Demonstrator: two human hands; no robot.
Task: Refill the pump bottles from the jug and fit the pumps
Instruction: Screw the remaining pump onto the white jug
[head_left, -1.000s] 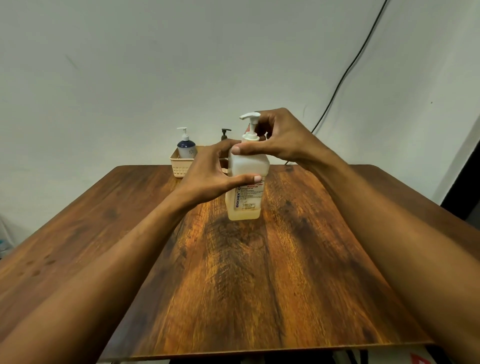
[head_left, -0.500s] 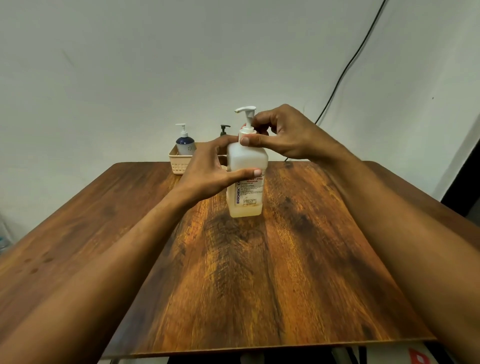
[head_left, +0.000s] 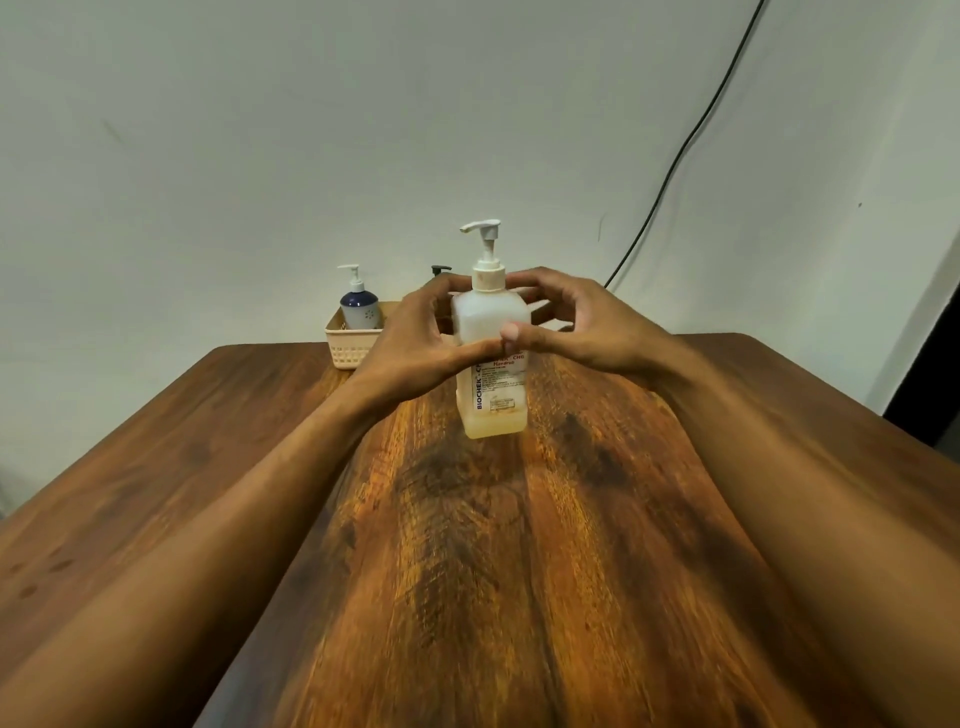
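Observation:
A translucent white pump bottle (head_left: 491, 395) with a printed label stands upright in the middle of the wooden table (head_left: 467, 571). A little pale liquid shows at its bottom. Its white pump (head_left: 485, 249) sits in the neck, nozzle pointing left. My left hand (head_left: 421, 338) wraps the bottle's left side, thumb across the front. My right hand (head_left: 566, 322) holds the bottle's right shoulder, thumb on the front and fingers behind. No jug is in view.
A beige plastic basket (head_left: 348, 348) stands at the table's far edge by the wall. It holds a dark blue pump bottle (head_left: 359, 306), and a black pump top (head_left: 440, 270) shows behind my left hand. A black cable (head_left: 675, 161) runs down the wall.
My right hand has come down off the pump collar to the bottle's shoulder. The pump now stands free above both hands. My left hand stays on the bottle.

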